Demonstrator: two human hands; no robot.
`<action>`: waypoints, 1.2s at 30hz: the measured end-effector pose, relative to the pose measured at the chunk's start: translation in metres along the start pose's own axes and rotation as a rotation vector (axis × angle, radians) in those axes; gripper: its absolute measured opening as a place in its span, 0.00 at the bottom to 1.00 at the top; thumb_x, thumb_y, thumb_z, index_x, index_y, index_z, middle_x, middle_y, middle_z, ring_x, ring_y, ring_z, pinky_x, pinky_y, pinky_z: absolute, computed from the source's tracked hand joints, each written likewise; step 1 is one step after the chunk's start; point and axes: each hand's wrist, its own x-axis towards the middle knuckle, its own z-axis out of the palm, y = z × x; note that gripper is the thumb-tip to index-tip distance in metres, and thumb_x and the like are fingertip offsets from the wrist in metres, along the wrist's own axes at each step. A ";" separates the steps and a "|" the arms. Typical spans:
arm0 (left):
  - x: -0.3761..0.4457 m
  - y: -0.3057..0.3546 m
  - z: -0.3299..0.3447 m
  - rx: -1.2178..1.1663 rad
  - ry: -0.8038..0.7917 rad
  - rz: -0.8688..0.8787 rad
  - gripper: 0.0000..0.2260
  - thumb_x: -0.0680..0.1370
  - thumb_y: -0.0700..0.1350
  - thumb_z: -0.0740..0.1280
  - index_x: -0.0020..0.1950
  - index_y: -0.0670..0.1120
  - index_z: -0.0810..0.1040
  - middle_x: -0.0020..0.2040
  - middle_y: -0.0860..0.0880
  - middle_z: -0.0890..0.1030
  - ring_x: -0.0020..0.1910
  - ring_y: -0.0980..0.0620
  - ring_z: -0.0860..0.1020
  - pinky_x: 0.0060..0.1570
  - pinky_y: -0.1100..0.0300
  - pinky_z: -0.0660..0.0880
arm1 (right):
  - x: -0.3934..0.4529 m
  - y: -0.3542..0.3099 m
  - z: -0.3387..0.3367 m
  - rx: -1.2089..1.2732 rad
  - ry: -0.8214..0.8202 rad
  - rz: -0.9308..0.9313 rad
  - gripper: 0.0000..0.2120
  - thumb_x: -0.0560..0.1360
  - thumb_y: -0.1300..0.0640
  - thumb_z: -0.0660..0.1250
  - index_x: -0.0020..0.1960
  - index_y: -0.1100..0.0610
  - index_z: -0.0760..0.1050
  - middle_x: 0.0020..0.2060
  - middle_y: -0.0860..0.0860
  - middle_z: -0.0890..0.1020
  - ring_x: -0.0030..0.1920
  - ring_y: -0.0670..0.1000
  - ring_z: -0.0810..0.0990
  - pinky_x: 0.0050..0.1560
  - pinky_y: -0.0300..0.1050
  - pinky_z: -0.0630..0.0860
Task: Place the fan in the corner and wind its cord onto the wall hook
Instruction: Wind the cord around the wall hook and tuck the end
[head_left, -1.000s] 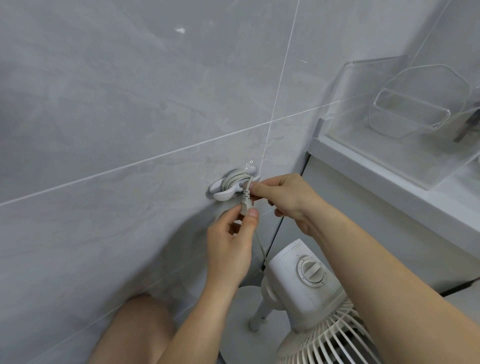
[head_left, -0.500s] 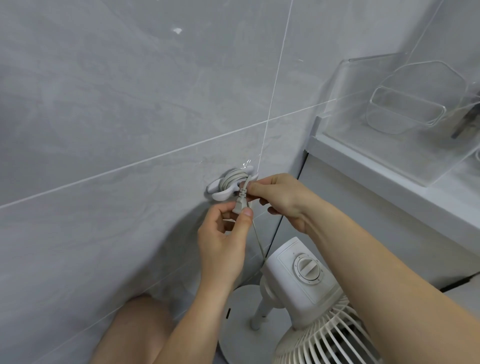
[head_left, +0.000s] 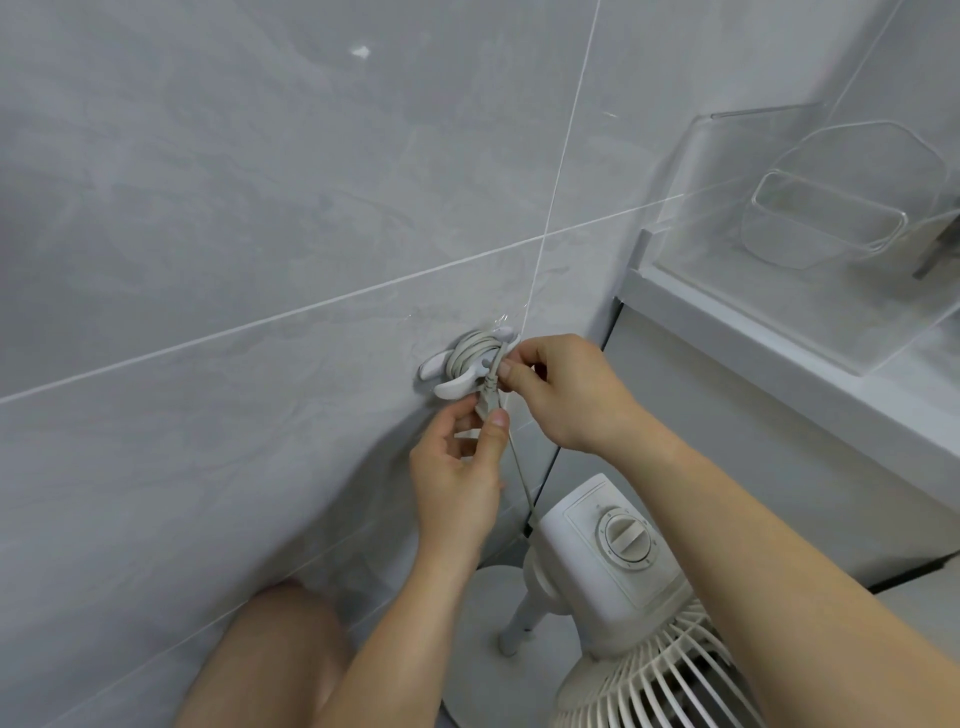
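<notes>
A white wall hook (head_left: 451, 387) sticks to the grey tiled wall, with several turns of pale grey cord (head_left: 467, 353) wound around it. My right hand (head_left: 563, 389) pinches the cord right beside the hook. My left hand (head_left: 460, 467) is just below and grips the plug end (head_left: 485, 402) between thumb and fingers. One strand of cord (head_left: 519, 467) runs down to the white fan (head_left: 618, 551), which stands in the corner below, its dial on top and its grille at the bottom right.
A white counter ledge (head_left: 779, 364) juts out at the right, carrying a clear plastic container (head_left: 841, 218). My bare knee (head_left: 280, 649) is at the bottom left, close to the wall. The fan's round base (head_left: 478, 649) rests on the floor.
My left hand has shifted slightly left and down with the plug. My right hand stays pinched at the hook. The view has drifted a little.
</notes>
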 end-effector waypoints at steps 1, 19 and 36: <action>0.000 -0.001 0.001 -0.006 0.001 -0.007 0.08 0.79 0.43 0.73 0.49 0.58 0.81 0.47 0.41 0.84 0.35 0.58 0.78 0.28 0.57 0.78 | 0.000 0.001 0.001 -0.014 0.004 -0.008 0.14 0.82 0.51 0.65 0.38 0.44 0.77 0.24 0.25 0.74 0.30 0.33 0.75 0.33 0.39 0.64; 0.012 -0.001 0.005 -0.010 -0.016 0.021 0.21 0.79 0.42 0.73 0.44 0.72 0.83 0.37 0.53 0.80 0.32 0.46 0.66 0.33 0.52 0.68 | -0.005 0.000 -0.003 0.007 0.011 -0.059 0.08 0.79 0.52 0.68 0.41 0.47 0.81 0.33 0.44 0.82 0.37 0.47 0.78 0.42 0.47 0.76; 0.010 -0.007 0.006 -0.073 0.003 -0.038 0.13 0.78 0.44 0.73 0.47 0.66 0.86 0.31 0.53 0.74 0.31 0.50 0.65 0.35 0.55 0.66 | -0.006 -0.001 0.003 -0.029 0.107 -0.031 0.07 0.77 0.44 0.71 0.45 0.44 0.85 0.28 0.40 0.76 0.34 0.45 0.75 0.42 0.48 0.78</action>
